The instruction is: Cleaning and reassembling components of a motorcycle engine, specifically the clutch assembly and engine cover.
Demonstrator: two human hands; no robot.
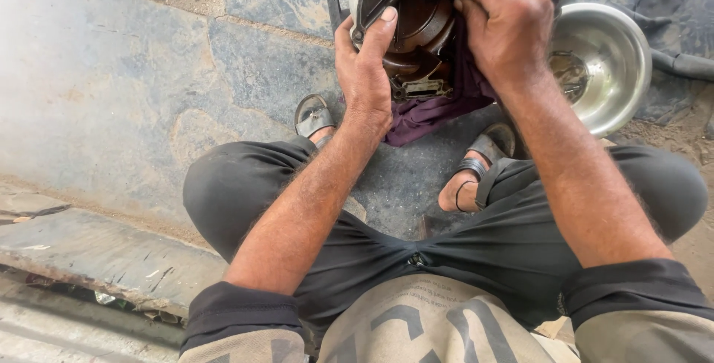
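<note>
A dark, oily metal engine cover (pixel 416 13) stands tilted on the stone floor, its ribbed inner side facing me. My left hand (pixel 364 73) grips its left rim, thumb on the inside edge. My right hand (pixel 506 21) is closed on a dark purple rag (pixel 439 106), pressing it into the cover's right inner side. The rag hangs down beneath the cover onto the floor.
A shiny steel bowl (pixel 617 58) with small metal parts sits to the right of the cover. A black hose (pixel 684 62) lies behind it. My knees and sandalled feet (pixel 476 177) flank the cover. A worn step edge (pixel 89 259) runs at lower left.
</note>
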